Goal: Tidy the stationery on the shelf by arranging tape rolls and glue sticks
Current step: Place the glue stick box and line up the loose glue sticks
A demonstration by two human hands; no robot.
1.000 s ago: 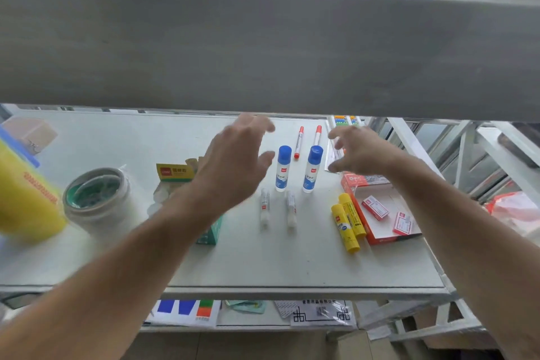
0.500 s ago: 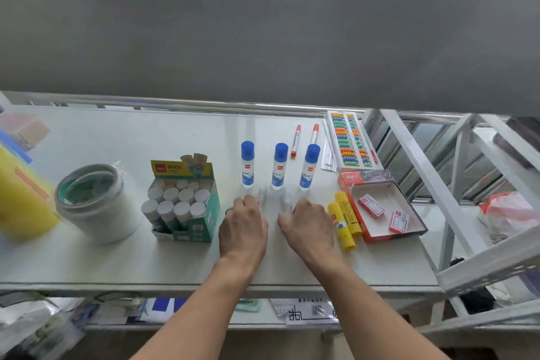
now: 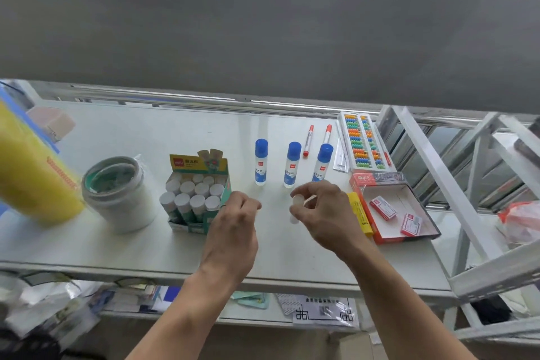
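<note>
My right hand point(image 3: 327, 213) pinches a small white glue tube point(image 3: 295, 207) just above the white shelf point(image 3: 117, 245). Beside it, my left hand point(image 3: 233, 222) is curled shut; the second small tube no longer lies on the shelf and its fingers hide what they grip. Three blue-capped glue bottles point(image 3: 292, 166) stand in a row right behind both hands. A green box of white-capped glue sticks point(image 3: 194, 193) stands to the left of my left hand. Further left is a stack of tape rolls point(image 3: 117, 193). Two yellow glue sticks point(image 3: 361, 213) lie right of my right hand.
An open red box point(image 3: 362, 180) with small packets sits at the right, a colourful abacus point(image 3: 362, 140) behind it. Two red-capped pens point(image 3: 308, 140) lie behind the bottles. A yellow container point(image 3: 32, 178) stands at the far left. A thick shelf board hangs overhead.
Both hands came back from the bottles to the two small tubes lying in front, closed on them and lifted. A third blue-capped bottle now stands in the row.
</note>
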